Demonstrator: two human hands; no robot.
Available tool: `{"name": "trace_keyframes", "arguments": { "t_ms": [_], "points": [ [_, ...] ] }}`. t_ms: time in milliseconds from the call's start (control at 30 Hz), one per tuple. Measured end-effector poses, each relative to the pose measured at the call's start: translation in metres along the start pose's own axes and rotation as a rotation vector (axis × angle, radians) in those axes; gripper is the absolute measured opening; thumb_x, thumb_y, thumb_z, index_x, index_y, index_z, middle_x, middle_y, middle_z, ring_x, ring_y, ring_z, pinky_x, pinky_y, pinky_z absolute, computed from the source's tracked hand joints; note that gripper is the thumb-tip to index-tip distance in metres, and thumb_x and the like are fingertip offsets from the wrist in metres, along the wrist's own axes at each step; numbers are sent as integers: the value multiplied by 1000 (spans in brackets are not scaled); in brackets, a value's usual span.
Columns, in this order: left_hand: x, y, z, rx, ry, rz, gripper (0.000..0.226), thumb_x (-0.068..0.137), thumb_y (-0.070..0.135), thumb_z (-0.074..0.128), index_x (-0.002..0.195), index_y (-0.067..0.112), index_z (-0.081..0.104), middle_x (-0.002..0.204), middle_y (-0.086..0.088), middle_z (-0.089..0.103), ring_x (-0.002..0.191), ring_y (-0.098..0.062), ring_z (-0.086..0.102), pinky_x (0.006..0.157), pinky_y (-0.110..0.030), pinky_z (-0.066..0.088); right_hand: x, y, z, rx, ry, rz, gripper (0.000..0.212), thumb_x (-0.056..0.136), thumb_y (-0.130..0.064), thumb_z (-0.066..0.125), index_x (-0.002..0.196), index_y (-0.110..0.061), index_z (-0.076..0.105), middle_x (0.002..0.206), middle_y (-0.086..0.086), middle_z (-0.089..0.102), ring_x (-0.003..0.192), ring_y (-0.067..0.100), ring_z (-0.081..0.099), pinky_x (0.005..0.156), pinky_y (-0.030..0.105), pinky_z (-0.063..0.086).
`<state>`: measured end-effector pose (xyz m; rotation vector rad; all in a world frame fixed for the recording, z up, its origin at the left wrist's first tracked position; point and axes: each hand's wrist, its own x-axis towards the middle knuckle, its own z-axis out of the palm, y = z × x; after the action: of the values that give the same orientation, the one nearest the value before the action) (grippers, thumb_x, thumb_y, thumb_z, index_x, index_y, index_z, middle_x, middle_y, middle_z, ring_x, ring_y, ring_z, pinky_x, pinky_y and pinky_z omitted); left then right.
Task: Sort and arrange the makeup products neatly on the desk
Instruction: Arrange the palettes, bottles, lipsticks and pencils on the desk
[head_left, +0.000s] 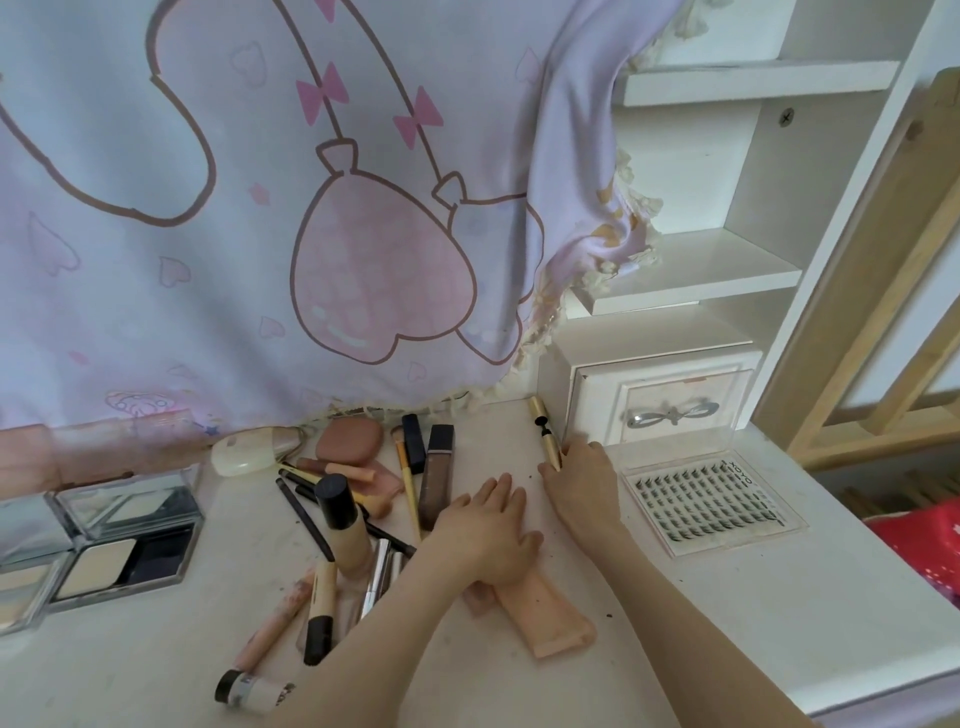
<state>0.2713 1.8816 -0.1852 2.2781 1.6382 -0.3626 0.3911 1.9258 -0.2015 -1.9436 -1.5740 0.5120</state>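
Note:
Makeup lies scattered over the white desk. My right hand pinches the lower end of a gold mascara tube, which lies along the left side of a small white drawer box. My left hand rests flat, fingers straight, on the upper end of a peach squeeze tube. Left of it sits a heap with a foundation bottle, a brown lip gloss, a dark lipstick, a pink compact, brushes and pencils.
Open powder compacts lie at the left edge. A clear box of false lashes sits right of my right hand. A printed cloth hangs at the back, beside white shelves. A small black-capped tube lies near the front.

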Motion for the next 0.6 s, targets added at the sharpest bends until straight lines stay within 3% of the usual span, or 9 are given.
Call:
{"name": "trace_keyframes", "arguments": {
  "t_ms": [233, 400, 600],
  "points": [
    [-1, 2, 3, -21, 26, -12, 61, 98, 44, 18, 148, 15, -2, 156, -5, -11, 143, -18, -7, 117, -38, 3, -3, 4, 0, -7, 23, -13, 33, 87, -20, 60, 111, -2, 48, 109, 16, 55, 101, 31, 54, 83, 35, 43],
    [3, -1, 3, -79, 21, -3, 58, 99, 42, 16, 148, 17, 1, 156, -3, -10, 143, -17, -7, 116, -37, 3, -4, 2, -2, 27, 49, -19, 33, 86, -24, 62, 107, -4, 47, 106, 13, 53, 98, 31, 54, 72, 30, 35],
    [6, -2, 1, -121, 16, 3, 55, 100, 38, 17, 148, 14, 7, 156, -6, -7, 144, -20, -3, 117, -40, 6, -23, 12, -8, 68, 51, -22, 36, 90, -24, 58, 114, 0, 50, 114, 15, 52, 105, 30, 51, 87, 34, 39]
  ]
}}
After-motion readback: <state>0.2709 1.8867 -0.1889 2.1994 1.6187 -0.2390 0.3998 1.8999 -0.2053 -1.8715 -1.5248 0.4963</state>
